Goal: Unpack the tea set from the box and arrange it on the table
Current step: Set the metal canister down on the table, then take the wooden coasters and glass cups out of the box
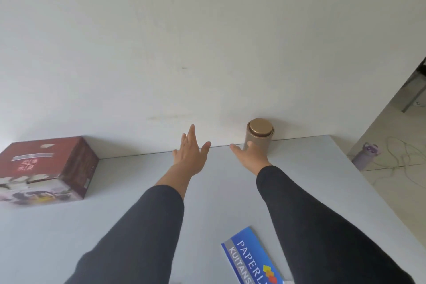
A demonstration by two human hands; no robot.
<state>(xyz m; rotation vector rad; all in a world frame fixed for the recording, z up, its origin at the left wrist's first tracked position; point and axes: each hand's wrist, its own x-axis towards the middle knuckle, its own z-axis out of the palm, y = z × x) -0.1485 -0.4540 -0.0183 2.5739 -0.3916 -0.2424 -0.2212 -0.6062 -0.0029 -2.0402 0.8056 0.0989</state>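
A dark red tea set box (46, 168) stands closed at the left on the grey table (143, 191). At the table's far edge, against the white wall, a round beige canister (260, 136) with a gold lid stands upright. My right hand (250, 157) reaches to the canister's lower front. Its fingertips touch the canister and its thumb is spread to the left, away from it. My left hand (190, 152) is stretched out flat above the far edge, fingers straight and spread, holding nothing, about a hand's width left of the canister.
A blue receipt booklet (251, 258) lies near the front of the table between my arms. Off the table's right edge, a purple bottle (365, 155) and loose cables (405, 163) lie on the tiled floor.
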